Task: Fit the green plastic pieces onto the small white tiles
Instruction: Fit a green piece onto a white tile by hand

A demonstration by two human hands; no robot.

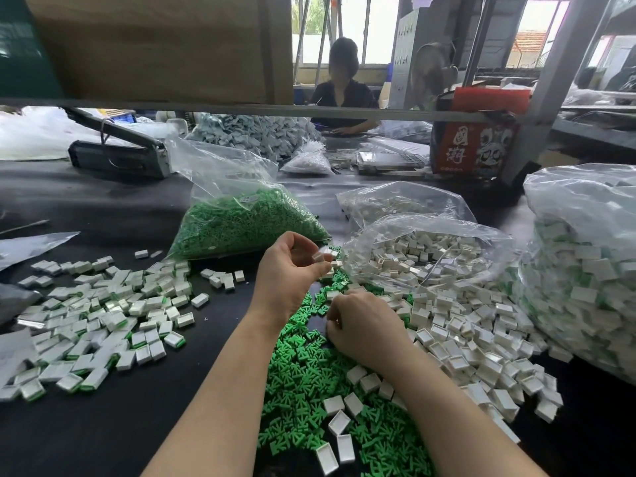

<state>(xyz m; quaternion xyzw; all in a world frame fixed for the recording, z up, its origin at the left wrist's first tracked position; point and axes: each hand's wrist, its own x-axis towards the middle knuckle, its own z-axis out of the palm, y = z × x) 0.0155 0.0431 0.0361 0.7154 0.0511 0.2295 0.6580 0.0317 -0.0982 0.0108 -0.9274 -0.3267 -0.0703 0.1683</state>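
Left hand point(292, 270) raised at centre, fingers curled, pinching a small white tile point(318, 257) between thumb and fingertips — a second white piece seems to sit just below in the same grip, hard to tell. Right hand point(361, 325) lower, toward four o'clock of the left, knuckles up and fingers curled down onto the loose green plastic pieces point(309, 380); cannot tell what, if anything, is pinched underneath. Green heap spread on the black table point(137, 435) from under both hands down to six o'clock, a few empty white tiles point(339, 423) lying on top of it. At three o'clock, a big spill of white tiles point(475, 339) running out of an open clear bag point(430, 256). At twelve o'clock of the hands, a clear bag of green pieces point(241, 222), lying open toward the hands. At nine o'clock — a pile of fitted tiles point(103, 315), white with green showing at the edges. Far right, a large bulging bag of fitted tiles point(585, 287). Beyond the table, at twelve o'clock, a seated person point(342, 94) in dark clothing, and a red printed box point(475, 146) toward one o'clock.
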